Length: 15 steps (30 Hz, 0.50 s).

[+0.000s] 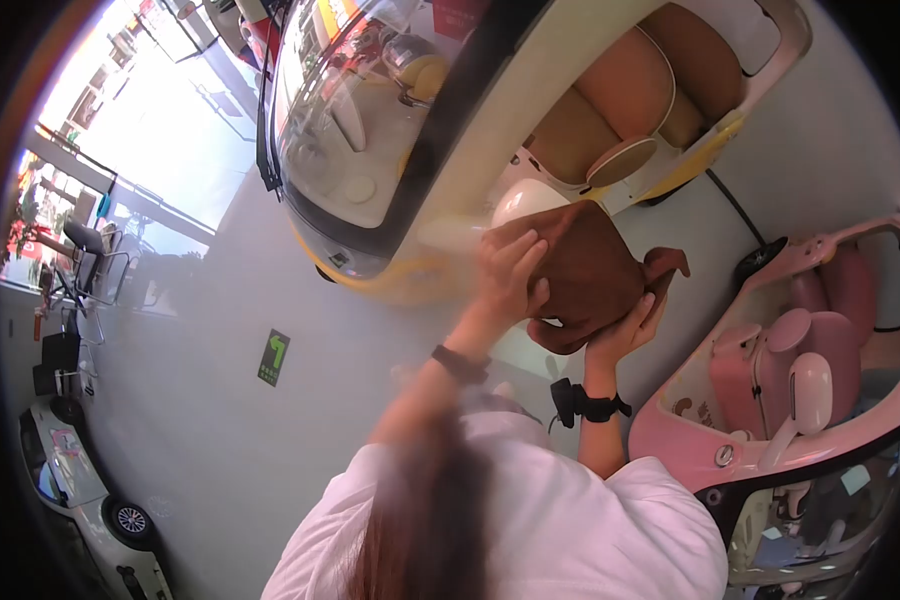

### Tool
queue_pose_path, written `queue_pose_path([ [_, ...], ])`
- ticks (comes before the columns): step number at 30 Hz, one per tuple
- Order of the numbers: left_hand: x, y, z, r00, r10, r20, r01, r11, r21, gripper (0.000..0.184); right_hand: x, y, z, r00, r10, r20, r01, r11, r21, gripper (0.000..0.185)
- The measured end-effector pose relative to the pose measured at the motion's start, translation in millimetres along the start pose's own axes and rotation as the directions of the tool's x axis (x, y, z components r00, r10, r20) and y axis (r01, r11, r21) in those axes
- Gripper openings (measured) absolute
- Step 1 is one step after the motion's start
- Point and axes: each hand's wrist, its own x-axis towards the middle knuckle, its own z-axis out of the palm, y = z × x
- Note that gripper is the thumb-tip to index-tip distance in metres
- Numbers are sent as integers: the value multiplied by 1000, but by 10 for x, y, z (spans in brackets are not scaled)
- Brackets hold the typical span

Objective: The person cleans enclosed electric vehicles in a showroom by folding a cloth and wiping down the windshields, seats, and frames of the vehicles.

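Observation:
A brown cloth (590,270), bunched and folded, is held up between both hands in front of me. My left hand (513,268) grips its left side, fingers bent over the top. My right hand (628,330) supports the lower right side from beneath, and a loose corner of cloth hangs over beyond its fingertips. Just behind the cloth, partly covered by it, is the white rounded side mirror (526,200) of a small cream-and-yellow vehicle (490,130). Whether the cloth touches the mirror I cannot tell.
To the right stands a small pink vehicle (670,425) with pink seats and a side mirror (810,392). Brown seats (625,85) show through the cream vehicle's opening. A green arrow sign (273,357) marks the grey floor. Chairs (85,245) and a white car (90,490) are at left.

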Motion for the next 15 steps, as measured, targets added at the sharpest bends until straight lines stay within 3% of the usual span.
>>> queue_pose_path([
  [3, 170, -35, -250, 999, 11, 44, -9, 999, -49, 48, -95, -164, 163, 996, -52, -67, 40, 984, -176, 54],
  [7, 362, -273, -772, 994, 54, 99, -42, 992, -118, 35, -279, -288, 288, 932, -360, -39, 326, 880, -345, 44],
  [8, 421, -354, -909, 998, 13, 68, -4, 992, -126, 22, -303, -311, 319, 900, -436, -5, 409, 847, -339, 41],
  [9, 393, -476, -1040, 983, -78, 169, 97, 989, -108, 19, -322, -334, 398, 863, -504, 28, 484, 810, -330, 39],
  [11, 244, -737, -1336, 891, -263, 370, 298, 954, -40, 13, -386, -554, 690, 772, -625, 115, 552, 570, -609, 35],
  [12, 194, -878, -1471, 895, -266, 357, 298, 954, -37, 13, -423, -636, 847, 722, -671, 169, 559, 421, -714, 33],
  [15, 124, -1359, -2013, 890, -275, 364, 290, 957, 13, 11, -538, -655, 1562, 608, -716, 342, 631, 174, -756, 29],
])
